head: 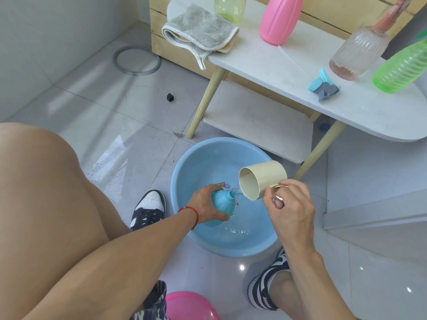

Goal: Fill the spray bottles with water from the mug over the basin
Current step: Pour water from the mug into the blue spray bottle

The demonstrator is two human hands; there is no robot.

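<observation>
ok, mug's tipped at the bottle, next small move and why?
Probably hold the tilt and keep pouring: the right hand has the mug tipped on its side, a thin stream reaches the open neck of the bottle held by the left hand over the basin.

"NIKE" reads in white letters on the black heel of the right shoe (265, 299); the sticker (220, 184) inside the basin (184, 176) is too small to read.
</observation>
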